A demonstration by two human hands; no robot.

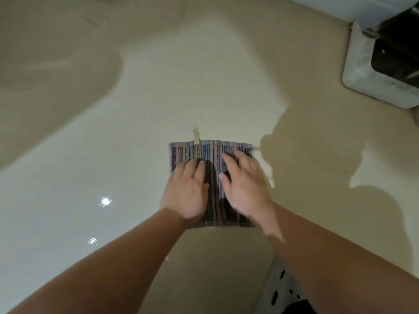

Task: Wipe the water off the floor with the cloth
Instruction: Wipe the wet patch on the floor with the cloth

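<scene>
Floor (113, 137) pale, glossy, fills frame; light glints at lower left. Grey box (362, 71) at upper right. Cloth (210, 152) striped, flat on floor at centre, stripes and long axis running top to bottom of frame, pale tag at top edge. Left hand (187, 193) palm down on cloth's left half, fingers extended, flat. Right hand (244, 184) palm down on right half, fingers spread, blurred. Cloth lies under both sets of fingers, ungripped.

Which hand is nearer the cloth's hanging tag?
Left. The left hand lies flat on the cloth just below the tag; the right hand rests on the cloth's right side, farther off.
</scene>
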